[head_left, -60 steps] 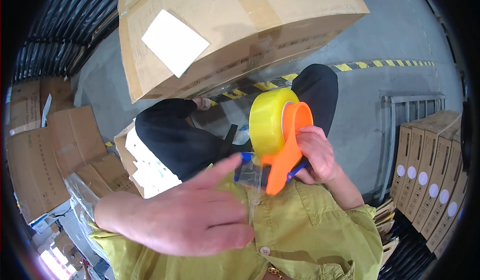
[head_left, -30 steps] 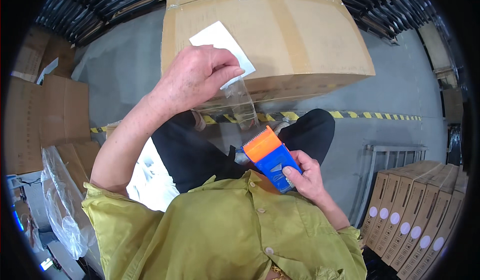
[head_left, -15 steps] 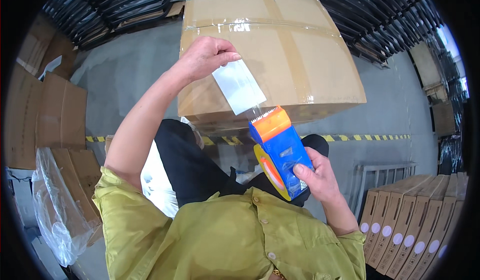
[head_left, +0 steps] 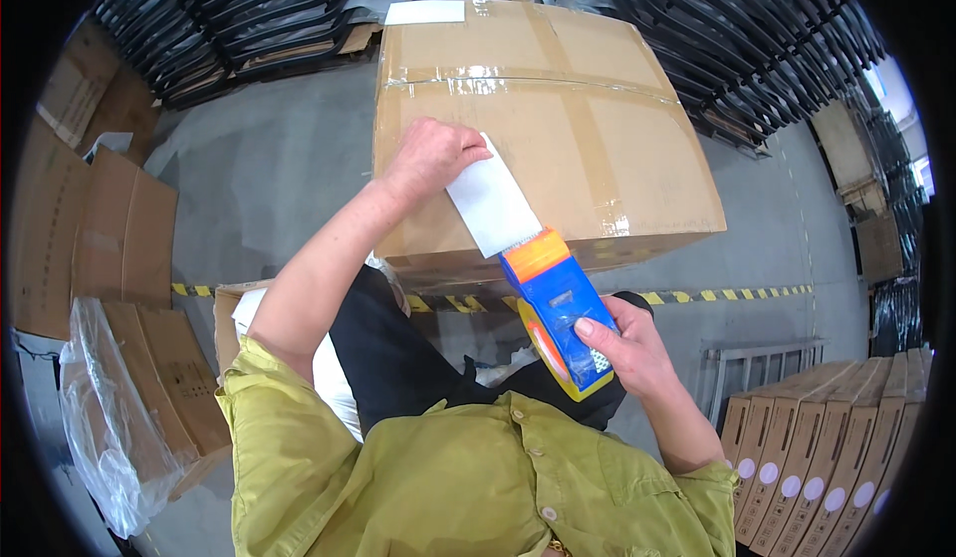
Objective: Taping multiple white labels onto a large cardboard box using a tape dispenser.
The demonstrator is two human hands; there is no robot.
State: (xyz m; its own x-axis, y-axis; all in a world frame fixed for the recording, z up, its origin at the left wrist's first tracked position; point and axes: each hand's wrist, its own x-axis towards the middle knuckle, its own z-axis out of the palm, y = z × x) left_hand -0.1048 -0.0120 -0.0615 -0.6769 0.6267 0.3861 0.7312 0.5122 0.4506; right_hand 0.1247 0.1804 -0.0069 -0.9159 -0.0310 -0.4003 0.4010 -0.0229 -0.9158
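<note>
Head view: nearest you is your own olive-green shirt [head_left: 438,477], with your dark trousers [head_left: 393,358] beyond its hem and your knees apart. Your right hand [head_left: 632,346] is closed around a blue and orange tape dispenser [head_left: 568,303], thumb pressed on the blue cover; its other fingers are mostly hidden. A yellow tape roll [head_left: 531,326] shows along the dispenser's left side. The dispenser slants up and to the left, and its orange toothed end meets the near edge of a white sheet [head_left: 493,201].

Your left hand [head_left: 430,157] reaches farther forward, thumb and fingers pinching the sheet's far end; whether it also grips the tape's end, you cannot tell from here. The sheet slopes between your 2 hands, over the near part of a large carton [head_left: 647,149]; contact with the carton is unclear.

Off to your right stands a row of slim cartons [head_left: 797,457] with pale round stickers, and to your left clear plastic film [head_left: 100,428] hangs by brown boxes [head_left: 119,233]. A yellow-and-black floor line [head_left: 737,295] runs past your knees. On the carton's far left corner lies a 2nd white sheet [head_left: 426,12]. Farthest off, black racks [head_left: 249,29] stand behind the carton on both sides.
</note>
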